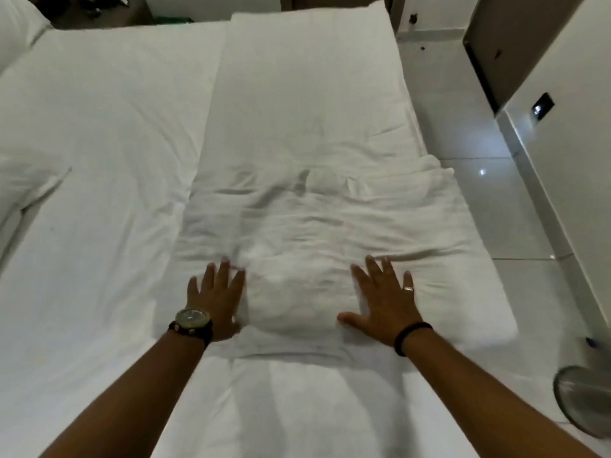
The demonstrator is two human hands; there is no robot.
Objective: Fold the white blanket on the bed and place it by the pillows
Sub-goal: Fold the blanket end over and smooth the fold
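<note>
Pressing flat with fingers spread, the left hand [216,299] and right hand [385,302] rest side by side on the near end of the white blanket [304,133], whose long axis runs straight ahead; pillows [20,24] lie far left.

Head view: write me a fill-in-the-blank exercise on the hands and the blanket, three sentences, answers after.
1. Both hands press flat on the white blanket, fingers ____.
2. The watch sits on the ____ wrist.
3. The right hand wears a ____ on one finger, unlike the left hand.

Missing words: spread; left; ring
</note>
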